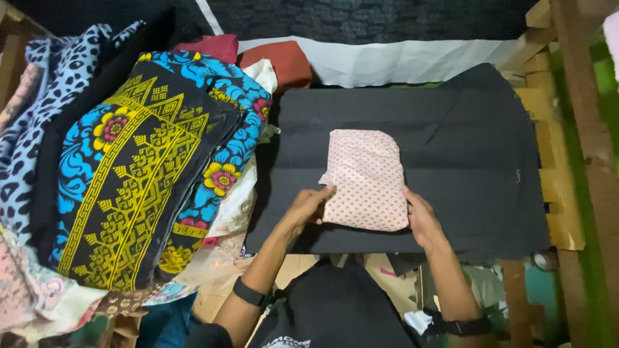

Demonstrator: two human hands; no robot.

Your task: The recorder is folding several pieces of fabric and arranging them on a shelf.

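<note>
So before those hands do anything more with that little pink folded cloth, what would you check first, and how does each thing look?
1. Left hand on the pink folded cloth: ok, fingers touch its near left edge.
2. Right hand on it: ok, along the right edge.
3. Cloth folded square: ok, a compact packet.
4. Black cloth underneath lying flat: ok.
5. Patterned pile apart from the packet: ok.
6. Firmness of grip: cannot tell.

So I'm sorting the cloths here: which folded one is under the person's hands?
The small pink dotted cloth, lying alone on the black cloth; left hand and right hand touch its sides. The other patterned cloths, like the black-and-yellow one, sit stacked at left.
</note>
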